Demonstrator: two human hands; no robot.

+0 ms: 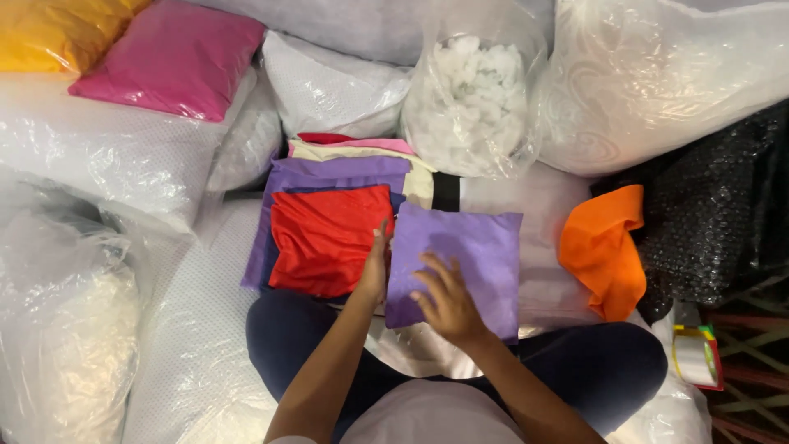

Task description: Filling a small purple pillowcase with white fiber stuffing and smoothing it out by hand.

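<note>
At nine o'clock we see large plastic-wrapped white pillows [107, 164], and up at eleven o'clock a pink pillow [168, 57] lies beside a yellow one [57, 33]. Nearer the middle, a red cloth cover [325, 238] sits on a stack of folded covers [345, 168] in purple, cream and pink. Our left hand [376, 267] stands on edge, fingers pressed together and straight, touching the left edge of the small purple pillow [464, 255], which lies at the centre, just right of the red cover and above our lap. Our right hand [448, 300] rests flat on the pillow's lower half, fingers spread, gripping nothing. At twelve o'clock a clear bag of white stuffing [477, 94] stands behind the stack. At three o'clock an orange cloth [604, 247] lies crumpled beside black bubble wrap [715, 205], and at four o'clock a roll of tape [697, 358] sits well apart.
</note>
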